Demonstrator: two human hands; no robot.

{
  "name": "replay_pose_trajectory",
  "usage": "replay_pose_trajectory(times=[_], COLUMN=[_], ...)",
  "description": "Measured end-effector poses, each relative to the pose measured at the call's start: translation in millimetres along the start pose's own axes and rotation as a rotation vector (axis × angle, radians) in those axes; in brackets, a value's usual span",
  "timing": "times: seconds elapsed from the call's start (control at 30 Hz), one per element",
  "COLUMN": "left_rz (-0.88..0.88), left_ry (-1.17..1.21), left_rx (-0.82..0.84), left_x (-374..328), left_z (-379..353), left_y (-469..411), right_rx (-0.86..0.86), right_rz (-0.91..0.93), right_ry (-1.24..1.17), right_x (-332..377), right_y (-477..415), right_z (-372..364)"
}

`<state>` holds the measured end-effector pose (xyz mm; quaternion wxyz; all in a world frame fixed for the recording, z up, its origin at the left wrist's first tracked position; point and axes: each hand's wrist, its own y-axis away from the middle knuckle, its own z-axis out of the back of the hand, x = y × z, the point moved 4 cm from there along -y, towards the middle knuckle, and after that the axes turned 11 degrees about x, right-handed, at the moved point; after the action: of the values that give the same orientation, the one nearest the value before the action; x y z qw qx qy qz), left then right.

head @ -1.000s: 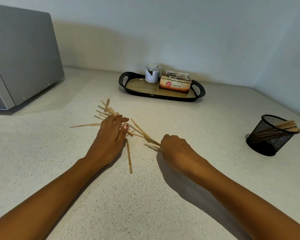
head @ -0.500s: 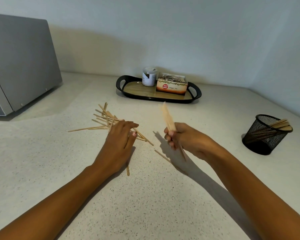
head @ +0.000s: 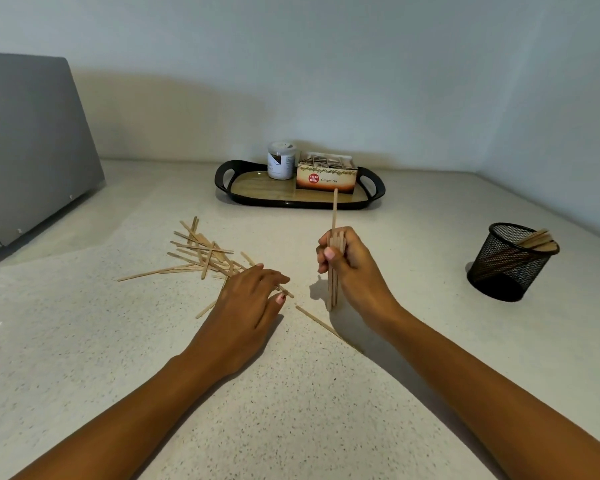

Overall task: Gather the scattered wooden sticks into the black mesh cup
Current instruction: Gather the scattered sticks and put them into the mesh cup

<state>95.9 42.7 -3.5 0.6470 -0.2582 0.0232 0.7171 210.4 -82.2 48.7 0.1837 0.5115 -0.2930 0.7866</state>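
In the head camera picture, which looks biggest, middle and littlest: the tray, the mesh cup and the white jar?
1. Tray, the widest by far.
2. Mesh cup, though it sits nearer the camera than the tray, which makes it look bigger.
3. White jar, the smallest, standing on the tray at the back.

microwave [head: 32, 147] cut off by left edge; both forearms run out the bottom edge; left hand [head: 248, 303] covers near ends of some scattered sticks [head: 201, 254]; jar [head: 280, 161] label too small to read
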Motion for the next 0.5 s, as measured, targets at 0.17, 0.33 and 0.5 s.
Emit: replay_pose_trajectory(times=[0.17, 0.33, 0.5], left_rz=[-0.034, -0.015, -0.001], left_ry=[-0.018, -0.007, 0.002], left_rx=[0.004, 0.022, 0.031], left_x=[-1.1, -1.6, -2.9], left_z=[0.6, -1.6, -1.3], left_y=[0.0, 0.1, 0.5], right_rx=[-0.016, -0.052, -0.016], right_rz=[0.037, 0.099, 0.023], right_ry=[-0.040, -0.050, -0.025], right_x=[2.6, 8.0, -6.2], right_y=[-0.7, -1.3, 2.1], right_z=[1.1, 7.5, 2.6])
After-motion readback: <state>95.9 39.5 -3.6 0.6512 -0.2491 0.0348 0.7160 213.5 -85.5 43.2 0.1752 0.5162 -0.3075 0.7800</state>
